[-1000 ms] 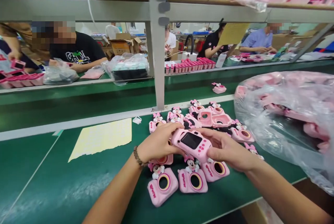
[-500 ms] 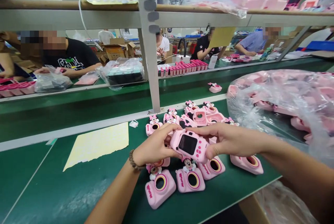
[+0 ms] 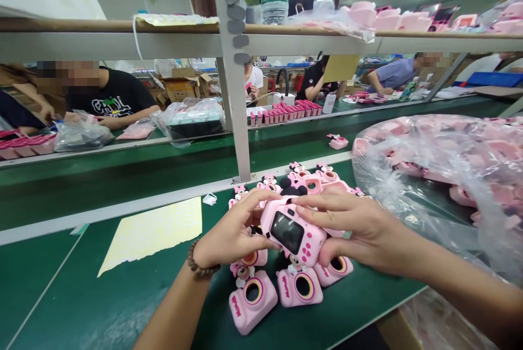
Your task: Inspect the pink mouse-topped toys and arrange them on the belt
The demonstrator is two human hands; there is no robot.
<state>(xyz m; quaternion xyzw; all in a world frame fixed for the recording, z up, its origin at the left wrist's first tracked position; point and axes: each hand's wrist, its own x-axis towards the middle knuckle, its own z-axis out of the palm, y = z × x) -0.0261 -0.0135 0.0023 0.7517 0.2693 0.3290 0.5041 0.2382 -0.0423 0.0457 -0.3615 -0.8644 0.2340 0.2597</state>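
Note:
A pink toy camera (image 3: 293, 232) with a dark screen facing me is held above the green table by both hands. My left hand (image 3: 232, 233) pinches its left end, a bead bracelet on that wrist. My right hand (image 3: 354, 228) wraps its right end, fingers over the top edge and thumb underneath. Directly below lie pink silicone camera cases with a cartoon mouse figure (image 3: 251, 295), and several more cases (image 3: 311, 180) are heaped just behind the hands.
A large clear plastic bag of pink cases (image 3: 441, 176) fills the right side. A yellowish sheet (image 3: 157, 229) lies to the left on the green table (image 3: 81, 295). A grey shelf post (image 3: 232, 94) stands behind. Other people work across the green conveyor (image 3: 122, 165).
The toy camera has been turned and tilted in my hands, its screen now angled more toward me. My right hand has shifted further over its top. The view has dipped slightly.

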